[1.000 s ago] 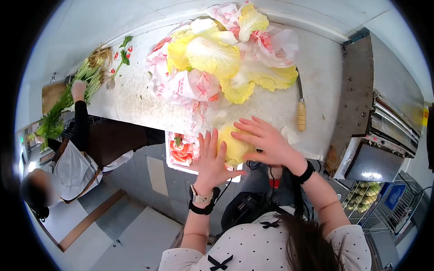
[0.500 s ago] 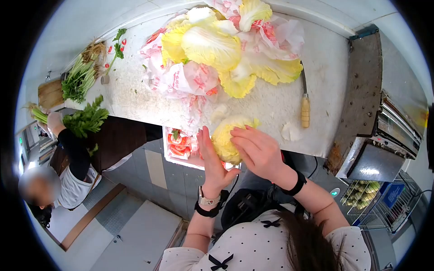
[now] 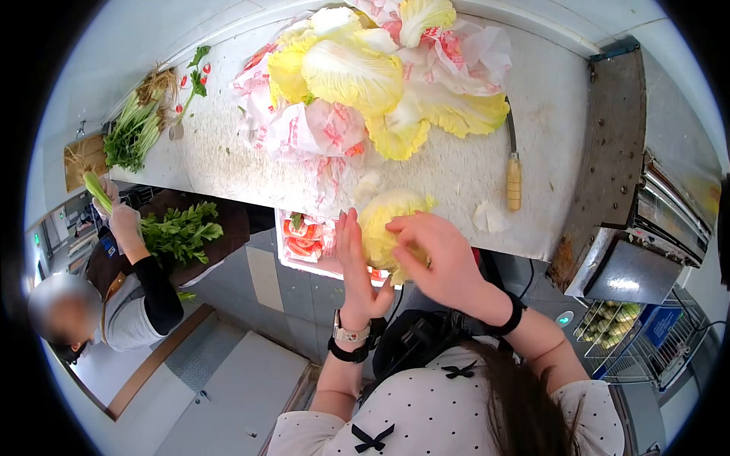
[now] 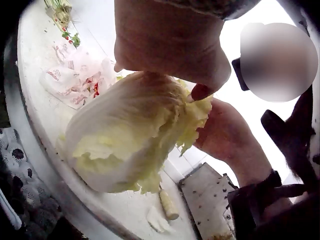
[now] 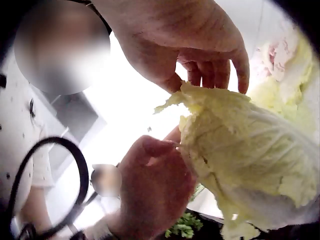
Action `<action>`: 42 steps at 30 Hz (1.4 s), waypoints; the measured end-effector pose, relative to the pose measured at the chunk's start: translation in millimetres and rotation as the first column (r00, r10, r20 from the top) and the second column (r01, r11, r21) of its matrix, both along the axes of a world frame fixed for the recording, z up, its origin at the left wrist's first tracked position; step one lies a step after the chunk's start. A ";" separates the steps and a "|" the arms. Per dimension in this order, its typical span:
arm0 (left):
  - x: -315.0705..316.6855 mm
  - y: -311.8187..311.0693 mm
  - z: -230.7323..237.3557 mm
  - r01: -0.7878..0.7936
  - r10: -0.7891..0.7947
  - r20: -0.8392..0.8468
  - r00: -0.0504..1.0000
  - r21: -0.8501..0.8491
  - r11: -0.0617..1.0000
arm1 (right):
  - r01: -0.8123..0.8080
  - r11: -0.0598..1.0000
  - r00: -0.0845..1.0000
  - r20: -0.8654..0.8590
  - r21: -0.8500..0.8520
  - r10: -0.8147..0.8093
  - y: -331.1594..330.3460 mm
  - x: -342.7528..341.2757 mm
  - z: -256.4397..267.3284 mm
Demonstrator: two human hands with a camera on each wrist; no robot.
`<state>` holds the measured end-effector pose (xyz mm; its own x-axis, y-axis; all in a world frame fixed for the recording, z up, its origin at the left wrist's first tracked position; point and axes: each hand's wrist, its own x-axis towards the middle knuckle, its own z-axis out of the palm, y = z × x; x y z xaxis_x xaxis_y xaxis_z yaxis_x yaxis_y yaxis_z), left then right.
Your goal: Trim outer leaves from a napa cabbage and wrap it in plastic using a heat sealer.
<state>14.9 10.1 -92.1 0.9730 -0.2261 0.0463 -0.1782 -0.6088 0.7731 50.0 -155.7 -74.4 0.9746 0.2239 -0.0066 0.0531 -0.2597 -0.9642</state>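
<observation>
The cabbage [image 3: 380, 219] sits between my hands: left hand [image 3: 356, 266] straight-fingered along its side, right hand [image 3: 442, 258] bent over a frilled leaf [image 5: 215, 104] — pinching or not, I can't tell. A hard tug could rip it, or roll everything off my left.

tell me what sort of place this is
Probably a working kitchen or vegetable preparation area. A white counter bears cabbage leaves and a wooden-handled knife, a head of cabbage is at its front edge, and a second person holds leafy greens.
</observation>
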 end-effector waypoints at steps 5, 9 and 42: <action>0.4 -5.9 3.3 -0.053 0.052 -0.016 0.999 -0.024 0.998 | 0.298 0.816 0.755 -0.645 0.495 0.115 -21.7 17.8 -23.6; 0.7 -11.6 -3.4 -0.107 0.104 0.044 0.994 0.063 0.992 | 0.643 0.601 0.601 -0.799 0.475 -0.012 -36.0 32.7 -49.5; -1.0 50.2 -30.6 -0.475 0.425 -0.223 0.877 -0.278 0.835 | -0.007 0.951 0.948 -0.300 0.311 0.105 2.8 9.7 -83.7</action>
<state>13.8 60.3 -122.7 0.9642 0.2406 -0.1112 0.1856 -0.3134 0.9313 59.7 -152.9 -158.1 0.9205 0.3169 -0.2288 -0.2542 0.0407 -0.9663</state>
